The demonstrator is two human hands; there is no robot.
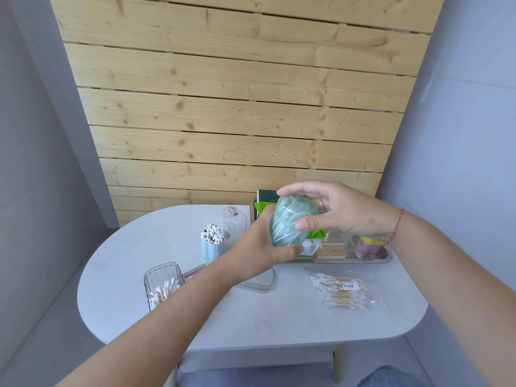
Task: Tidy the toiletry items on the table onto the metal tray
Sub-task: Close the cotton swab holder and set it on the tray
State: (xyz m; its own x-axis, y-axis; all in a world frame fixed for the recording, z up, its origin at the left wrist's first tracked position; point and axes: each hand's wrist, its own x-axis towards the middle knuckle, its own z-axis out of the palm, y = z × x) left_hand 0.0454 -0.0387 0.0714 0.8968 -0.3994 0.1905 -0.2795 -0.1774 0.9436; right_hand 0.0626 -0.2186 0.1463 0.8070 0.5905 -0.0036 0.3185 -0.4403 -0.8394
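Both hands hold a translucent green container of cotton swabs (293,222) in the air above the left part of the metal tray (389,258). My left hand (259,247) grips it from below and behind. My right hand (340,210) clasps its top, thumb in front. The tray sits at the table's far right and carries a green box (264,203), a white packet (308,247) and a pink and yellow tin (370,247), partly hidden by my hands.
On the white oval table (251,317): a light blue holder full of swabs (212,244), a clear jar (234,224), a clear ribbed cup of swabs (163,286), a small card (194,270), a clear lid (259,283) and a bagged pack of swabs (344,290). A wooden slat wall stands behind.
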